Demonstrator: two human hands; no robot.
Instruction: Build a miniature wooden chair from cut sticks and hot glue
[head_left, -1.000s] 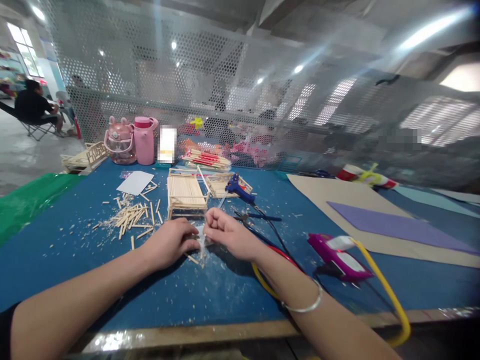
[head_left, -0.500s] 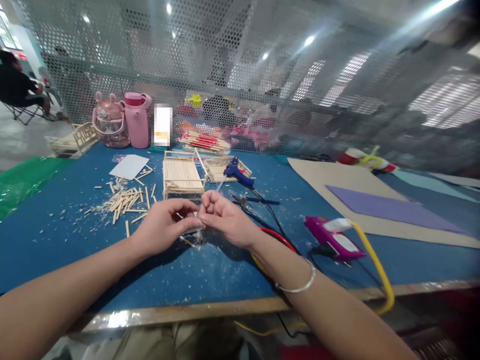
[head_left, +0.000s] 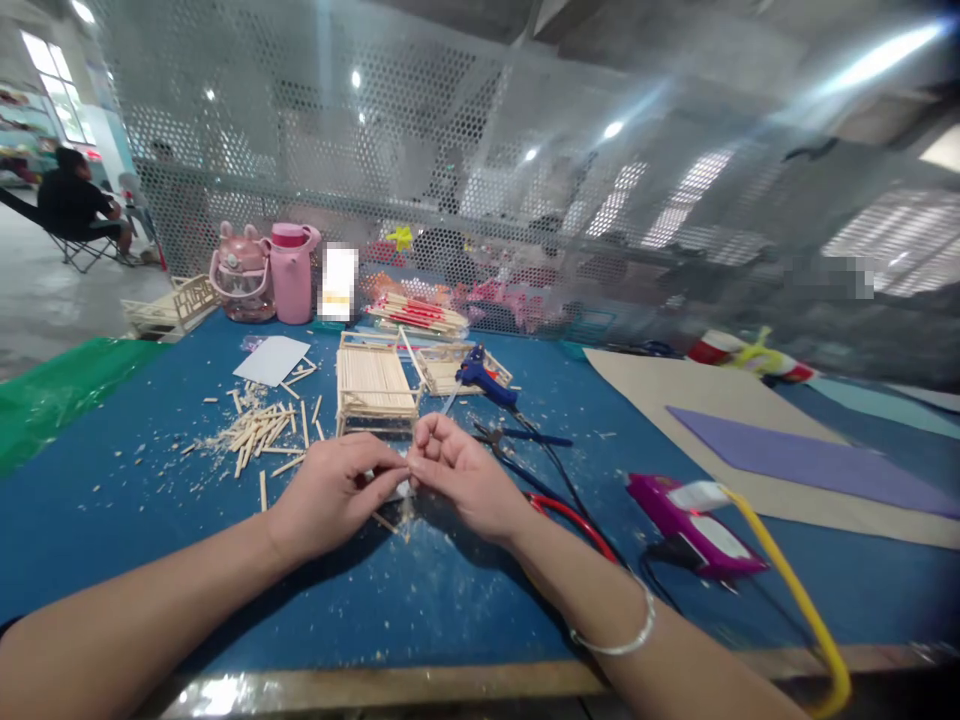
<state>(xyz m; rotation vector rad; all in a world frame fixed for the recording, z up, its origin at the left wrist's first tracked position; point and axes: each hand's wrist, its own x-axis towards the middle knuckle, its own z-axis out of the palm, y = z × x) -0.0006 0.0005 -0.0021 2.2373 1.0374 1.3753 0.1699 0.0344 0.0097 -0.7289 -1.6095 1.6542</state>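
Observation:
My left hand (head_left: 330,492) and my right hand (head_left: 466,478) meet fingertip to fingertip above the blue table, thumbs and forefingers pinched. Whatever they pinch is too small or too hidden to name. Under the fingers lies a whitish scrap, mostly covered, with a thin wooden stick (head_left: 385,522) beside it. Just beyond my hands stands a small bed-like frame made of wooden sticks (head_left: 377,380). A blue glue gun (head_left: 484,375) rests against a second stick frame (head_left: 442,372). Pliers with red handles (head_left: 574,520) lie partly behind my right wrist.
Cut stick pieces (head_left: 262,430) and crumbs are scattered at left, by a white card (head_left: 271,360). Pink bottles (head_left: 291,275) stand at the back. A purple device (head_left: 694,525) with a yellow cable sits at right, near a purple sheet (head_left: 810,460). A person sits far left.
The view has tilted up slightly, so everything sits lower and a little to the right. My hands stay together in the same pinch, with the fingers shifting only slightly.

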